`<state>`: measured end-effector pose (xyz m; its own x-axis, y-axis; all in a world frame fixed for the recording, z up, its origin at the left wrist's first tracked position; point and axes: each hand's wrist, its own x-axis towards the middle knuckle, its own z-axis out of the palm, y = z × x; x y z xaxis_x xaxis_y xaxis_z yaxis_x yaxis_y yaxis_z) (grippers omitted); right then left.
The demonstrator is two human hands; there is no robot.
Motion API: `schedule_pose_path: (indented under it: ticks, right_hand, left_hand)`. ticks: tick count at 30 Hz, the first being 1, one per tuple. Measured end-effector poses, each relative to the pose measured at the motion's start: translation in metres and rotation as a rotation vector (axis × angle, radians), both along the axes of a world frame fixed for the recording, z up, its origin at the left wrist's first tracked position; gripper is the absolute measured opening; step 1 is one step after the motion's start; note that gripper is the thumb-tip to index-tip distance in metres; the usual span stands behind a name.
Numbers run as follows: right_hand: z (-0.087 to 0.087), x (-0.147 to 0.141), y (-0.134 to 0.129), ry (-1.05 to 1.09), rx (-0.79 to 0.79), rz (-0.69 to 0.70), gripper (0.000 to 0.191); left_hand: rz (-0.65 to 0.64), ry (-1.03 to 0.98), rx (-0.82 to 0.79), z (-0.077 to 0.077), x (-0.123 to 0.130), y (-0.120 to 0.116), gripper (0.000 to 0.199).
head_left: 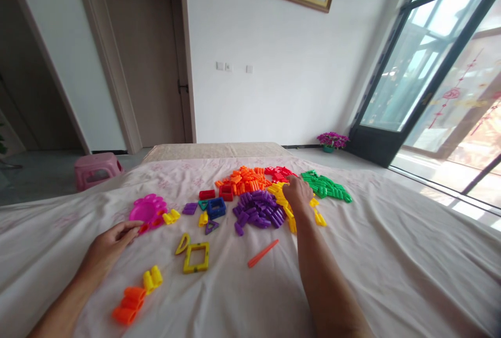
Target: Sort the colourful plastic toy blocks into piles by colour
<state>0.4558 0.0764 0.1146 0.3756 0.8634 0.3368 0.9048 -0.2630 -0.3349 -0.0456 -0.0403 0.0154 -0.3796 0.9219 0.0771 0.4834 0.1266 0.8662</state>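
Note:
My left hand [119, 236] is at the left beside a magenta flower-shaped tray [144, 211], its fingers pressed together on a small red piece [144, 229] at the tray's near edge. My right hand [298, 191] reaches over the yellow pieces [290, 213], fingertips toward the red pile [279, 173]; what its curled fingers hold is hidden. Purple pieces [259, 209] lie left of my right forearm, orange ones [245, 179] behind them, green ones [326, 185] to the right. Yellow pieces [171, 217] lie right of the tray.
Blue [216, 207] and red frames [226, 192] stand mid-left. Nearer are a yellow square frame [196, 257], orange tweezers [263, 253], yellow tubes [152, 279] and orange tubes [130, 305]. A pink stool [97, 169] is beyond the cloth [235, 301].

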Motion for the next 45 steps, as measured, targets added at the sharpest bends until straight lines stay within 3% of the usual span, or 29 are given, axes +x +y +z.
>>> schedule_pose_path:
  ticks: [2,4,8,11,14,19,25,39,43,45]
  right_hand:
    - [0.004,-0.003,-0.001,-0.003,0.049,0.020,0.040]
    - [0.009,-0.019,-0.003,0.056,0.108,0.143,0.038]
    - [0.013,-0.084,-0.017,0.142,0.181,0.595,0.031]
    - [0.002,-0.138,-0.037,0.053,0.120,0.979,0.029]
    - [-0.017,-0.177,-0.055,-0.131,0.053,1.131,0.029]
    - [-0.040,-0.194,-0.067,-0.381,0.014,1.124,0.018]
    - [-0.042,-0.196,-0.070,-0.460,-0.006,1.099,0.015]
    - [-0.055,-0.211,-0.070,-0.398,0.078,1.040,0.033]
    - [-0.061,-0.205,-0.065,-0.263,0.121,1.103,0.032]
    - [-0.060,-0.197,-0.058,-0.140,0.136,1.067,0.031]
  left_hand:
    - [0.004,0.002,0.008,0.001,0.001,0.000,0.056]
    - [0.000,-0.010,0.016,0.003,0.003,-0.002,0.055]
    - [-0.019,-0.029,0.003,0.009,0.007,-0.005,0.055]
    - [-0.027,-0.026,-0.004,0.010,0.007,-0.005,0.057]
    - [-0.024,-0.032,0.011,0.007,0.006,-0.003,0.056]
    - [-0.018,-0.042,0.022,0.005,0.007,-0.002,0.050]
    - [-0.014,-0.020,0.028,0.002,0.004,0.001,0.050]
    - [-0.014,0.035,0.041,-0.005,-0.001,0.004,0.050]
    - [-0.020,0.047,0.014,-0.006,-0.003,0.005,0.053]
    - [-0.011,0.060,-0.006,-0.007,-0.005,0.005,0.053]
